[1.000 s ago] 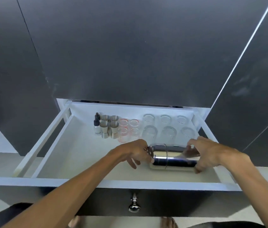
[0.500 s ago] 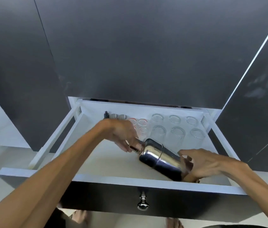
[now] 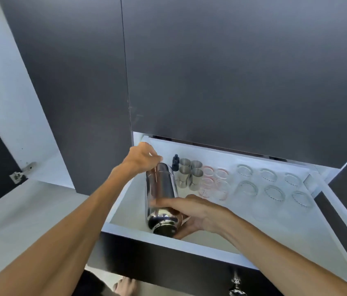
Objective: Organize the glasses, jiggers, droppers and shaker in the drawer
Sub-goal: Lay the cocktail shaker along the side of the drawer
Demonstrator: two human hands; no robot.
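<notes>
1. Head view: the right hand [image 3: 198, 212] has its grip wrapped around the lower, wider end of the shaker [image 3: 161, 195], fingers over the top and palm beneath, close to the drawer's front edge.
2. The left hand [image 3: 141, 158] has its grip closed on the shaker's far, capped end, fingers curled down over it near the drawer's back left corner.
3. The shaker is polished steel and lies lengthwise between the two hands, cap end pointing toward the back of the drawer and base toward the person; whether it rests on the drawer floor or is held just above it cannot be told.
4. It sits in the left part of the open white drawer [image 3: 189, 242], just beside the row of smaller items.
5. Right of the cap end stand two dark droppers [image 3: 175, 162], one behind the other, very near the shaker.
6. Next come four steel jiggers [image 3: 190, 175] in a two-by-two block, touching or nearly touching each other.
7. Beside them are four clear measuring glasses [image 3: 214, 184] with red markings, also two by two.
8. Further right, six clear glasses [image 3: 271, 184] stand upright in two rows of three, reaching toward the drawer's right wall.
9. The drawer has a dark front with a metal knob [image 3: 236, 287].
10. Dark cabinet doors [image 3: 232, 71] rise above the drawer.
</notes>
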